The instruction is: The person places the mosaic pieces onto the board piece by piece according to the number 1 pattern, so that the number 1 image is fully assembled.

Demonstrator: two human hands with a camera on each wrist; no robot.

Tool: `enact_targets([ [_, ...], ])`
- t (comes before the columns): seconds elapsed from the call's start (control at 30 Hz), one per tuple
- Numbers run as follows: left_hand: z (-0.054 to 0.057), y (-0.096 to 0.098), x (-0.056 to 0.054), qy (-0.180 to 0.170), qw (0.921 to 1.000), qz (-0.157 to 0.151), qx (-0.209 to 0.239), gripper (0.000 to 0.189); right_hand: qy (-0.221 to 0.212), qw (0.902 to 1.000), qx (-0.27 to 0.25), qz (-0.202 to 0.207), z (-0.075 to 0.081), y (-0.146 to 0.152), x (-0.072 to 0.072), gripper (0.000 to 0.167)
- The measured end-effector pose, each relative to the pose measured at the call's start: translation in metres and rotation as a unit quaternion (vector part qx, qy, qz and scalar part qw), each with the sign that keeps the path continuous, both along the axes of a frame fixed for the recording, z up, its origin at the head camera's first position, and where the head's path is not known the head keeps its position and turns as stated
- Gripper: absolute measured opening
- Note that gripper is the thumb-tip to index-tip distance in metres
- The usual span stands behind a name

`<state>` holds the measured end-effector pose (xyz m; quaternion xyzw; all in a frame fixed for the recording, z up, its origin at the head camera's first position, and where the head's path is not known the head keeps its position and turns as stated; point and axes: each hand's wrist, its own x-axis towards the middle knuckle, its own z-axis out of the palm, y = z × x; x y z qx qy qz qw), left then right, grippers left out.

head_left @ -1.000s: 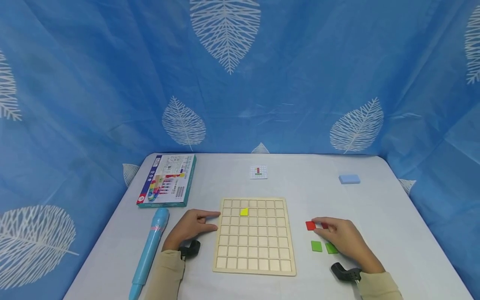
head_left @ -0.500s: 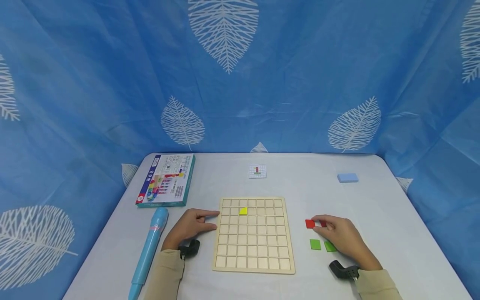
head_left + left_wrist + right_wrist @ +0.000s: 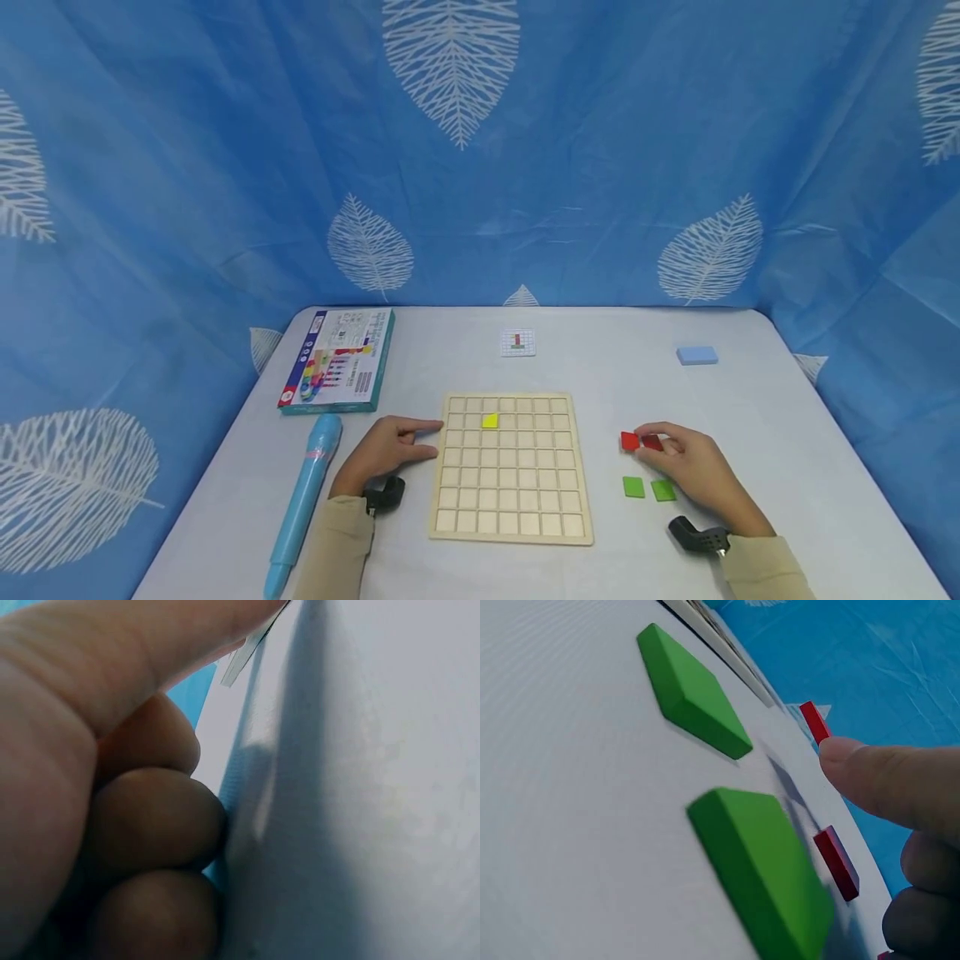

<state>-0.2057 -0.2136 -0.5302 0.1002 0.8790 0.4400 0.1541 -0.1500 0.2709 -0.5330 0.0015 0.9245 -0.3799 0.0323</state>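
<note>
My right hand pinches a red square tile between thumb and index finger. In the right wrist view that red tile is raised off the white table, its shadow below. A darker red tile lies just past the fingers. Nearer to me are two green square tiles, side by side. My left hand rests by the left edge of a wooden grid board. Its thumb and index finger point straight at that edge, the other fingers curled under. A yellow cut-corner piece sits in a cell near the board's top.
A small pattern card lies beyond the board, a blue block at the back right. On the left are a printed box and a light blue tube-like object. A blue leaf-print cloth hangs behind the table.
My right hand has lifted the red tile from the table and shifted slightly up and right, uncovering more of the right green tile. The left hand stays at the board's edge.
</note>
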Motion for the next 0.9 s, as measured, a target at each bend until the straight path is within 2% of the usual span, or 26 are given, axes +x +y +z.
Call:
enact_targets([
  [0.4, -0.001, 0.0, -0.001, -0.004, 1.0, 0.005, -0.005, 0.044, 0.047, 0.9987, 0.018, 0.008, 0.015, 0.002, 0.0, 0.036],
  [0.67, -0.002, -0.001, 0.0, 0.005, 1.0, 0.0, 0.001, 0.044, 0.068, 0.9972, -0.007, 0.028, 0.033, -0.018, -0.008, 0.032],
  [0.9, -0.001, 0.0, 0.0, 0.008, 1.0, 0.001, -0.005, 0.044, 0.083, 0.9943, -0.033, 0.058, 0.042, -0.046, -0.017, 0.03],
])
